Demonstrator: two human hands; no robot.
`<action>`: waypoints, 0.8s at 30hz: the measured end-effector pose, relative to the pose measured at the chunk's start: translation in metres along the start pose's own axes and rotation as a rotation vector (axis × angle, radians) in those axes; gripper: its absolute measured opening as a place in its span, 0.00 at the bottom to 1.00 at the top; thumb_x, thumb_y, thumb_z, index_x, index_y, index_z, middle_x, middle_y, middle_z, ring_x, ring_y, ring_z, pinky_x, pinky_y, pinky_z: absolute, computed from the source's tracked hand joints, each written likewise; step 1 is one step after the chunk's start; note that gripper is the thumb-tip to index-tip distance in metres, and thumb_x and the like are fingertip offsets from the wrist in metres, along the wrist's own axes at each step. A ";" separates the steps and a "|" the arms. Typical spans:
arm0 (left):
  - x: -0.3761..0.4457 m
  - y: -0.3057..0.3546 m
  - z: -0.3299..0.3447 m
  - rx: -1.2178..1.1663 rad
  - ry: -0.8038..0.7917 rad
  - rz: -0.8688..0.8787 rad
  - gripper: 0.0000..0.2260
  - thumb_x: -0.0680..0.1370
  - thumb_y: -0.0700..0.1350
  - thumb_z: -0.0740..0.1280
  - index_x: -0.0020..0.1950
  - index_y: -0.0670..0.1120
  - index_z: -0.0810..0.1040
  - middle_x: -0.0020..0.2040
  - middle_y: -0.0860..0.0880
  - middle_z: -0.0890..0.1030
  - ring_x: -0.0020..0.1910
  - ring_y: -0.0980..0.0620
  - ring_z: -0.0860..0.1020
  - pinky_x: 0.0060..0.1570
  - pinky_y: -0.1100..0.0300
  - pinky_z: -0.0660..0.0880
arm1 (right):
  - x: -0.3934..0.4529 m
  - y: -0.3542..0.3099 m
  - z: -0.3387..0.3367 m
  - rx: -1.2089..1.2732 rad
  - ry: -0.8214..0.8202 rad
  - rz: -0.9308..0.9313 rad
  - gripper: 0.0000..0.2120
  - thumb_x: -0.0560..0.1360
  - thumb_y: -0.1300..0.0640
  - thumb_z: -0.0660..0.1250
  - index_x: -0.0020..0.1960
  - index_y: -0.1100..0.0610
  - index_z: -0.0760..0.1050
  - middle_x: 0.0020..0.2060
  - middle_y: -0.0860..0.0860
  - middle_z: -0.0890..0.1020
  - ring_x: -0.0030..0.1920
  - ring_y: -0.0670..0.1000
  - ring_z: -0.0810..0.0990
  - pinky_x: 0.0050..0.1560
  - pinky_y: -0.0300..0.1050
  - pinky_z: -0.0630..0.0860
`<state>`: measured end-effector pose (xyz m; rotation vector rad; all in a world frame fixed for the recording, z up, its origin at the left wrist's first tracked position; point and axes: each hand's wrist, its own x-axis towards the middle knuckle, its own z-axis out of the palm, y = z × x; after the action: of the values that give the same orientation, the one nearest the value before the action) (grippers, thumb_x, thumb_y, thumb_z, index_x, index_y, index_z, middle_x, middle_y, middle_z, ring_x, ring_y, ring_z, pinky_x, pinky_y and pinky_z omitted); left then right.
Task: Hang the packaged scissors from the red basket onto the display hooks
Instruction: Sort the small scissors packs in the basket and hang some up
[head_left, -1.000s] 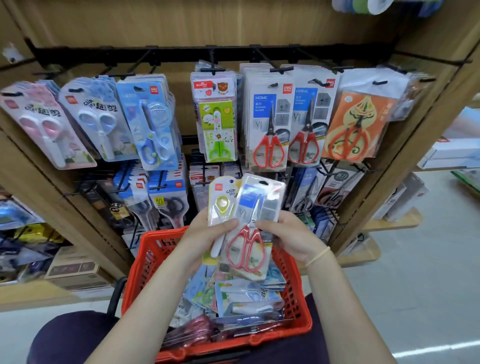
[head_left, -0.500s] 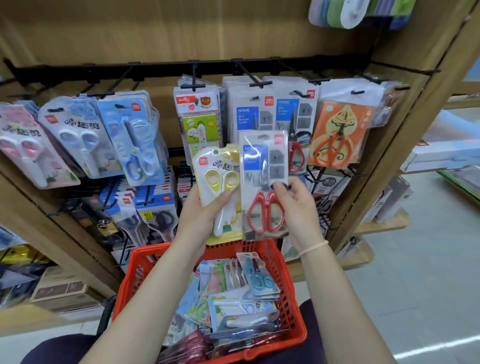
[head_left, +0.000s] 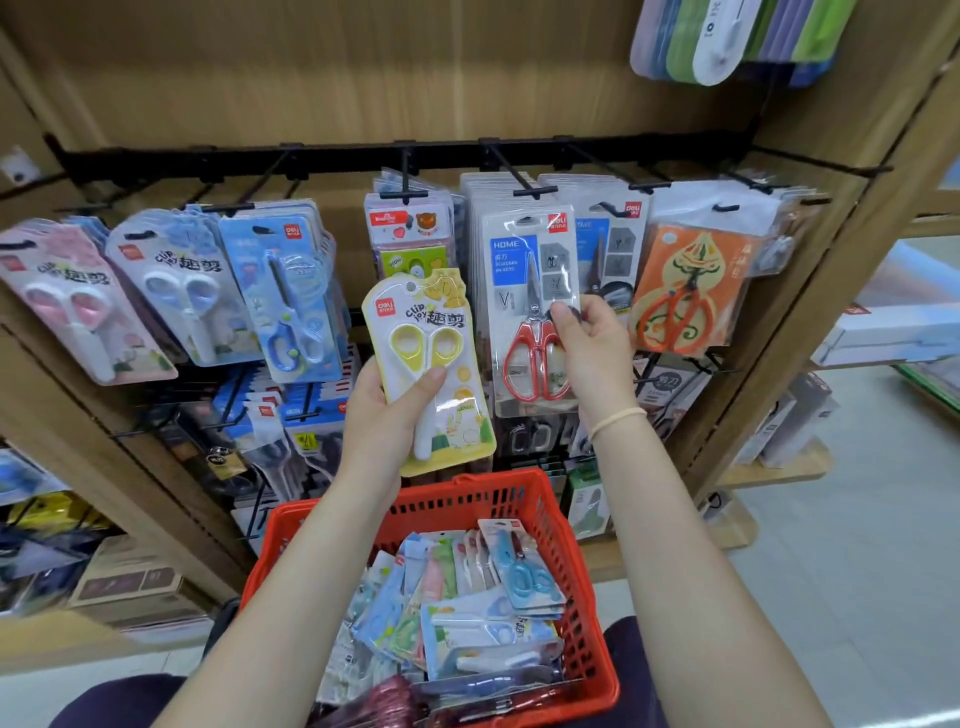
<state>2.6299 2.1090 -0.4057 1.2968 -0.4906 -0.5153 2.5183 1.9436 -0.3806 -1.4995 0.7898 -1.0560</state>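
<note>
- Left hand grips yellow scissors pack, upright, in front of the display, above red basket.
- Right hand pinches red-handled scissors pack at its right edge, pack top at a display hook; whether threaded: cannot tell.
- Basket holds more loose scissors packs.

"deli", "Clip" on yellow scissors pack; "HOME", "deli" on red-handled scissors pack.
</note>
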 end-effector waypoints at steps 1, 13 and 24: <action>0.000 0.000 -0.001 -0.003 -0.008 -0.001 0.10 0.79 0.43 0.72 0.59 0.53 0.79 0.53 0.54 0.87 0.53 0.53 0.85 0.48 0.56 0.82 | 0.001 -0.001 0.002 0.009 0.011 0.007 0.06 0.82 0.57 0.65 0.46 0.54 0.75 0.37 0.53 0.76 0.37 0.49 0.71 0.37 0.39 0.69; 0.002 0.004 -0.001 -0.036 -0.075 -0.026 0.09 0.82 0.42 0.68 0.61 0.50 0.80 0.51 0.56 0.87 0.50 0.55 0.86 0.41 0.62 0.81 | 0.008 0.020 0.008 -0.080 0.150 0.172 0.14 0.77 0.51 0.72 0.55 0.56 0.72 0.54 0.52 0.76 0.52 0.51 0.76 0.44 0.37 0.70; 0.002 0.014 -0.028 -0.061 -0.078 -0.002 0.07 0.80 0.42 0.70 0.57 0.50 0.81 0.50 0.54 0.87 0.48 0.56 0.85 0.41 0.64 0.80 | -0.077 -0.005 0.056 -0.007 -0.431 0.148 0.10 0.76 0.51 0.74 0.54 0.55 0.79 0.48 0.51 0.86 0.48 0.50 0.84 0.50 0.43 0.80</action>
<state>2.6496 2.1316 -0.3979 1.2221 -0.5348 -0.5799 2.5405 2.0356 -0.3919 -1.5750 0.5864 -0.5896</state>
